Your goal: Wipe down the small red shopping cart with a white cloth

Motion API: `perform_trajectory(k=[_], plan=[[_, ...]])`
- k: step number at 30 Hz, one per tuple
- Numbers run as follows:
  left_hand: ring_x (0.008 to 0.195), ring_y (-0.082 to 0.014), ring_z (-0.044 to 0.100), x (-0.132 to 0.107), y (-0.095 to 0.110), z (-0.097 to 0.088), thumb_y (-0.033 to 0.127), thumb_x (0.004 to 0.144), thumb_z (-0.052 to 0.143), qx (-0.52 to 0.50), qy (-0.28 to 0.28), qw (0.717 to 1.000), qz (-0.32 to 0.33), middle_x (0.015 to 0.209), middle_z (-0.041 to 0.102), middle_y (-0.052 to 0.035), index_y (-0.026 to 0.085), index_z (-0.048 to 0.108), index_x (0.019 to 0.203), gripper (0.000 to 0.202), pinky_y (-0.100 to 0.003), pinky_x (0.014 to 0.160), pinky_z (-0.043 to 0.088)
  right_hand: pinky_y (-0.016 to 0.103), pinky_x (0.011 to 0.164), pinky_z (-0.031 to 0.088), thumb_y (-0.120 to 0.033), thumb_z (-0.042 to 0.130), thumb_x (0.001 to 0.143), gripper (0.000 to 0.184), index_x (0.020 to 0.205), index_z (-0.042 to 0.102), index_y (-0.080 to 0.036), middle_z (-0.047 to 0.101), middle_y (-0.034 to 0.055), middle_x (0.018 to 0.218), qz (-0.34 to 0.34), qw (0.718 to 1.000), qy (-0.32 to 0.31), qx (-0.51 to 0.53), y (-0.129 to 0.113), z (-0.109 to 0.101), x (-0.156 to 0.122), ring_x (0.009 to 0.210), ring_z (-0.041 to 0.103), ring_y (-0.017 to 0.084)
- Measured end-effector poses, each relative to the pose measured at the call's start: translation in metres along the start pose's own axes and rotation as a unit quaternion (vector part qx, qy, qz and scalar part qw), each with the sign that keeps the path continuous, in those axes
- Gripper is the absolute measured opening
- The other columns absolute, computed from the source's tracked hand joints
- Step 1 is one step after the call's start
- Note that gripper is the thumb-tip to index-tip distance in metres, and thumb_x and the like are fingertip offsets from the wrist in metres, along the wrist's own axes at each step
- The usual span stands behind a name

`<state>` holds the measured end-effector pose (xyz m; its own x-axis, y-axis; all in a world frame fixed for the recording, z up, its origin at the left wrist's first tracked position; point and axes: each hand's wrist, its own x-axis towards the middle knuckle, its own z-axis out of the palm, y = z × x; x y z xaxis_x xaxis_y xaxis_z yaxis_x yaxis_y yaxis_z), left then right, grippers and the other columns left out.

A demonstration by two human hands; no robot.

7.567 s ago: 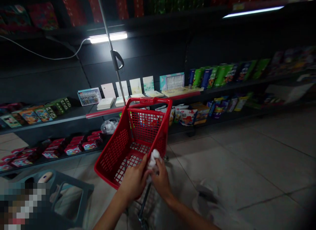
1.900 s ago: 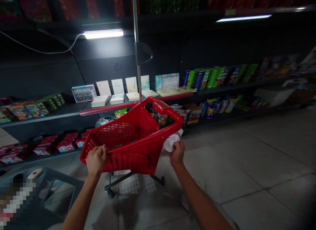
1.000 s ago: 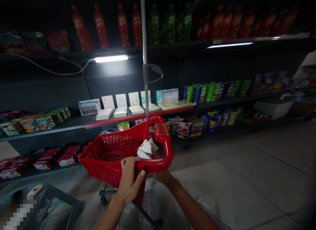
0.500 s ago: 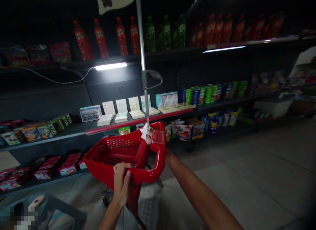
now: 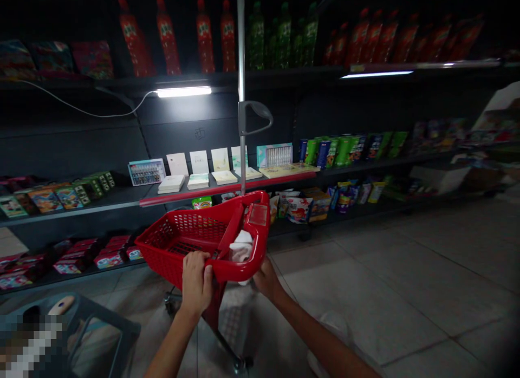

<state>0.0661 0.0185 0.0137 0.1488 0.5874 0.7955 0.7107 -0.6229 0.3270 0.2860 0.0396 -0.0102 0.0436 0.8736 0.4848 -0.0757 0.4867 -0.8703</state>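
Note:
A red plastic wheeled shopping basket [image 5: 174, 242] stands tilted in front of me, low in the view. My left hand [image 5: 196, 283] is closed around its near rim. My right hand [image 5: 266, 279] sits just under the rim at the right, partly hidden by the basket. A crumpled white cloth [image 5: 240, 247] bunches through the gap by the rim and hangs down toward that hand, which seems to hold it. Its fingers are hidden.
Dark store shelves [image 5: 227, 189] carry bottles, packets and cards behind the basket. A thin metal pole [image 5: 241, 53] with a grey loop rises above it. A grey plastic crate [image 5: 101, 326] sits low at left. Tiled floor [image 5: 365, 291] spreads to the right.
The white cloth has moved from the far end of the basket to the near rim. My right hand has come back under that rim, and the basket has tipped slightly.

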Motion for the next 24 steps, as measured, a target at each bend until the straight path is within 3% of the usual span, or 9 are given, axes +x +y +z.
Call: perform_trajectory(k=[4, 6, 7, 9, 11, 12, 15, 18, 24], plan=[[0.099, -0.0253, 0.059, 0.004, 0.001, -0.004, 0.032, 0.104, 0.037, -0.013, -0.007, 1.000, -0.011, 0.102, 0.065, -0.0091, 0.021, 0.058, 0.106, 0.023, -0.044, 0.091, 0.046, 0.031, 0.063, 0.052, -0.050, 0.061, 0.086, 0.032, 0.087, 0.070, -0.020, 0.070, 0.0042, 0.078, 0.098, 0.958, 0.267, -0.035, -0.028, -0.033, -0.020, 0.071, 0.062, 0.021], [0.105, -0.0250, 0.060, 0.006, 0.007, -0.007, 0.030, 0.104, 0.039, -0.022, -0.002, 1.000, -0.015, 0.108, 0.066, -0.0095, 0.021, 0.059, 0.109, 0.023, -0.044, 0.094, 0.047, 0.032, 0.070, 0.054, -0.043, 0.056, 0.089, 0.029, 0.097, 0.071, -0.020, 0.072, 0.0058, 0.089, 0.045, 0.949, 0.304, -0.066, -0.058, -0.040, -0.018, 0.080, 0.065, 0.022], [0.110, -0.0251, 0.059, 0.008, 0.012, -0.008, 0.030, 0.103, 0.040, -0.026, 0.003, 1.000, -0.009, 0.112, 0.066, -0.0095, 0.022, 0.060, 0.112, 0.023, -0.046, 0.098, 0.046, 0.034, 0.078, 0.055, -0.038, 0.053, 0.091, 0.029, 0.105, 0.072, -0.022, 0.073, 0.0068, 0.098, -0.007, 0.959, 0.268, -0.092, -0.076, -0.040, -0.016, 0.088, 0.066, 0.024], [0.119, -0.0266, 0.058, 0.010, 0.024, -0.010, 0.031, 0.101, 0.045, -0.034, 0.004, 0.999, 0.029, 0.122, 0.065, -0.0097, 0.024, 0.058, 0.122, 0.026, -0.051, 0.109, 0.042, 0.040, 0.094, 0.053, -0.029, 0.052, 0.091, 0.036, 0.122, 0.070, -0.026, 0.071, 0.0079, 0.118, -0.124, 0.974, 0.086, -0.171, -0.110, -0.028, -0.013, 0.106, 0.066, 0.027], [0.123, -0.0294, 0.057, 0.009, 0.037, -0.009, 0.034, 0.098, 0.048, -0.051, -0.008, 0.996, 0.073, 0.129, 0.063, -0.0115, 0.025, 0.053, 0.132, 0.035, -0.056, 0.112, 0.040, 0.046, 0.105, 0.048, -0.026, 0.056, 0.089, 0.044, 0.131, 0.068, -0.028, 0.068, 0.0093, 0.128, -0.219, 0.932, -0.104, -0.271, -0.133, -0.009, -0.012, 0.116, 0.062, 0.030], [0.123, -0.0304, 0.057, 0.007, 0.042, -0.008, 0.036, 0.097, 0.048, -0.066, -0.015, 0.995, 0.080, 0.130, 0.062, -0.0131, 0.025, 0.051, 0.134, 0.038, -0.056, 0.110, 0.043, 0.049, 0.108, 0.046, -0.026, 0.058, 0.088, 0.046, 0.134, 0.067, -0.027, 0.066, 0.0110, 0.130, -0.252, 0.901, -0.150, -0.320, -0.138, 0.001, -0.013, 0.119, 0.060, 0.032], [0.114, -0.0309, 0.060, 0.001, 0.048, -0.001, 0.042, 0.099, 0.044, -0.101, -0.020, 0.993, 0.051, 0.126, 0.061, -0.0167, 0.024, 0.050, 0.132, 0.039, -0.051, 0.095, 0.052, 0.056, 0.107, 0.043, -0.028, 0.056, 0.091, 0.046, 0.135, 0.066, -0.022, 0.063, 0.0167, 0.132, -0.315, 0.835, -0.151, -0.426, -0.133, 0.017, -0.017, 0.118, 0.056, 0.035], [0.107, -0.0310, 0.060, -0.002, 0.044, 0.003, 0.055, 0.097, 0.043, -0.122, -0.009, 0.992, 0.034, 0.119, 0.061, -0.0151, 0.023, 0.053, 0.127, 0.045, -0.051, 0.091, 0.053, 0.054, 0.104, 0.045, -0.033, 0.052, 0.094, 0.040, 0.128, 0.070, -0.024, 0.062, 0.0160, 0.128, -0.368, 0.801, -0.176, -0.439, -0.116, 0.010, -0.016, 0.117, 0.055, 0.033], [0.104, -0.0289, 0.061, -0.003, 0.044, -0.001, 0.059, 0.097, 0.042, -0.176, 0.059, 0.982, -0.032, 0.108, 0.064, -0.0119, 0.023, 0.057, 0.109, 0.041, -0.047, 0.089, 0.053, 0.050, 0.110, 0.043, -0.052, 0.040, 0.099, 0.053, 0.136, 0.064, -0.023, 0.062, 0.0149, 0.123, -0.387, 0.818, -0.255, -0.341, -0.104, -0.027, 0.007, 0.122, 0.055, 0.031]])
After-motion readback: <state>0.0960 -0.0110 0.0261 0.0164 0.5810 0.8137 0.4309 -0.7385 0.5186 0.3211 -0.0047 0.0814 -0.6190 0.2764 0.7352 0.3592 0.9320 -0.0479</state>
